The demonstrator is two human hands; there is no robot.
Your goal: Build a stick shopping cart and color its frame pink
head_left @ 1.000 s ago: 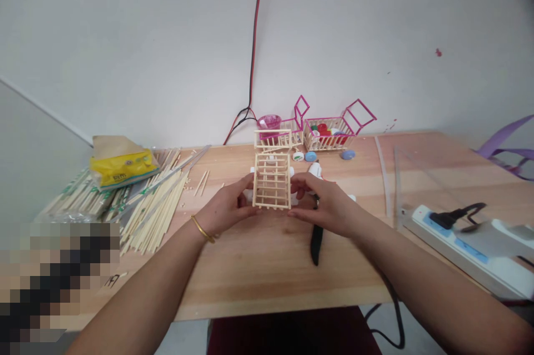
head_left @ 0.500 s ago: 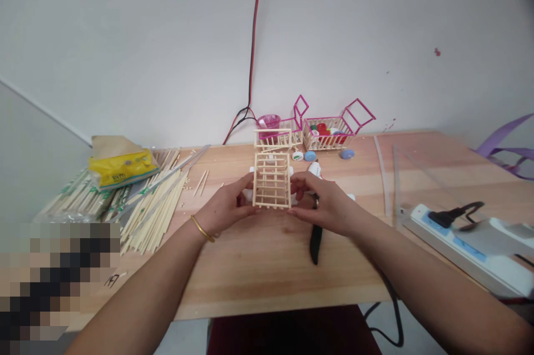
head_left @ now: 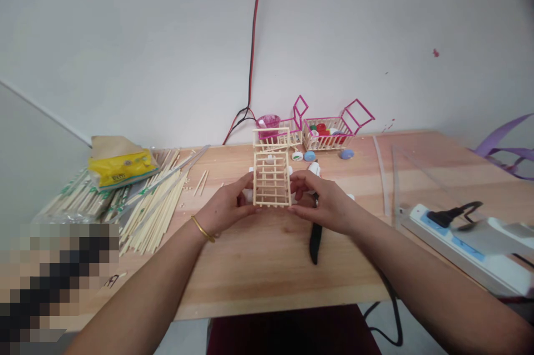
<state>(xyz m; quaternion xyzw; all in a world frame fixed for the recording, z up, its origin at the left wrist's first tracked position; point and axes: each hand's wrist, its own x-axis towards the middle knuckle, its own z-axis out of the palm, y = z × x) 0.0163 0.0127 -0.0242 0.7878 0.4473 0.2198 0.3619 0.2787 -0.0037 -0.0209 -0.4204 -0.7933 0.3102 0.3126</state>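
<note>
Between my two hands is a small shopping cart built of thin wooden sticks (head_left: 272, 181), its handle frame pointing toward the wall. My left hand (head_left: 230, 199) is closed on the cart's left side, thumb near the lower corner. On the opposite side my right hand (head_left: 320, 200) grips it in the same way, with a ring on one finger. White pieces show beside the cart near my fingers; what they are is partly hidden. A tool with a black handle (head_left: 316, 243) and a white body (head_left: 314, 168) lies partly behind my right hand.
Two stick carts with purple rims (head_left: 329, 119) stand by the wall, near a purple bowl (head_left: 268, 123) and several round caps (head_left: 309, 156). Loose sticks (head_left: 156, 216) and a yellow tissue pack (head_left: 123, 167) lie left. At right is a power strip (head_left: 463, 246).
The cart has tipped very slightly in my hands and shifted a touch to the left. Both hands keep their hold in nearly the same place.
</note>
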